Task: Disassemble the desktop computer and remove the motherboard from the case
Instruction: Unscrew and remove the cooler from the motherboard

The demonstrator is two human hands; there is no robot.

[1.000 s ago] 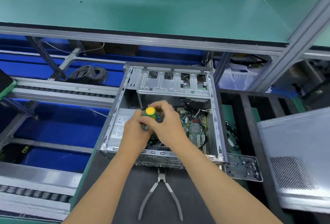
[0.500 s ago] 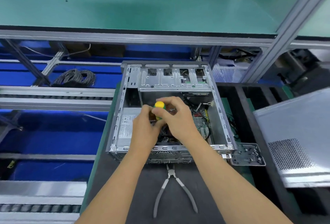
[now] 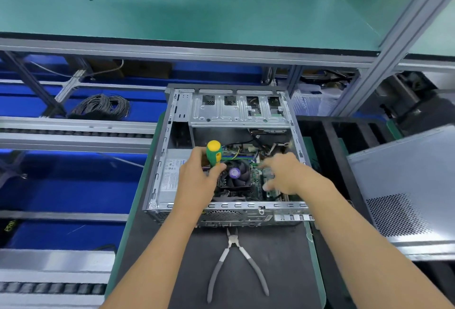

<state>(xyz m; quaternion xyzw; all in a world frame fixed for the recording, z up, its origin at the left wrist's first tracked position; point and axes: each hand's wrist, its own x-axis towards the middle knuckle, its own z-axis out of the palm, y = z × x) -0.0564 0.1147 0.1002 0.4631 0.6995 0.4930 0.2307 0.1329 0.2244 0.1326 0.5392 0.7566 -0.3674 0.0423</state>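
Observation:
The open metal computer case (image 3: pixel 157 180) lies on a dark mat, its side panel off. Inside sits the green motherboard (image 3: pixel 256 178) with a black CPU fan (image 3: pixel 235 174) and loose cables. My left hand (image 3: pixel 197 180) grips a green and yellow screwdriver (image 3: pixel 213 152), held upright just left of the fan. My right hand (image 3: pixel 283 173) hovers over the right part of the board with fingers spread and slightly blurred, holding nothing. The power supply (image 3: pixel 171 178) sits at the case's left side.
Grey-handled pliers (image 3: pixel 236 264) lie on the mat (image 3: pixel 283 271) in front of the case. The removed perforated side panel (image 3: pixel 406 190) leans at the right. A green shelf (image 3: pixel 221 13) overhangs behind. Coiled cable (image 3: pixel 103 107) and blue bins are at the left.
My right hand has let go of the screwdriver top and moved right over the motherboard. My left hand alone now holds the screwdriver, uncovering the fan.

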